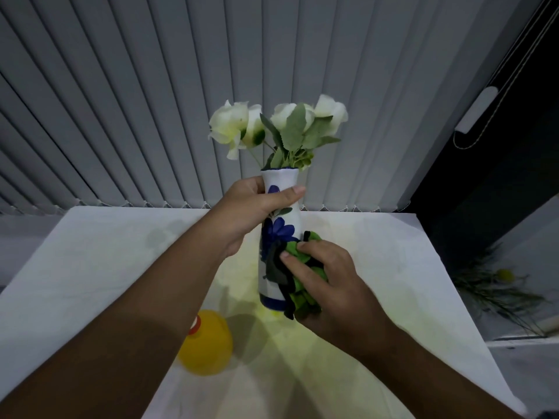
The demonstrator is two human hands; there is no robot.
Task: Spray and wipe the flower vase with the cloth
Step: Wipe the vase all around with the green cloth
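1. Nearest the worktop's [90, 267] near edge, a yellow bottle [205, 343] is sitting just inside the left forearm. I am judging it to be the sprayer, though its head is hidden. A drop of that elbow could be knocking it over or off the near edge.

2. A little further in, the right hand [329, 285] is closing around a bunched green and black cloth [298, 282], pressing it against the lower right side of the flower vase [279, 237]. Loose folds are hanging down by the vase's foot; if they are snagging under the base during a stroke, the vase could be jerking sideways.

3. The vase is standing, or hovering just above, the middle of the worktop; I cannot tell whether its blue foot is touching. If spray is wetting the glaze, the cloth could be skidding instead of wiping.

4. Higher up, the left hand [257, 207] is gripping the vase's neck, thumb across the front and fingers wrapping behind. A hard push from the right hand could be twisting the vase in a grip that narrow, and it could be slipping.

5. Furthest off, toward the far edge, white flowers [272, 122] are leaning out of the mouth. Tilting the vase could be spilling them out.
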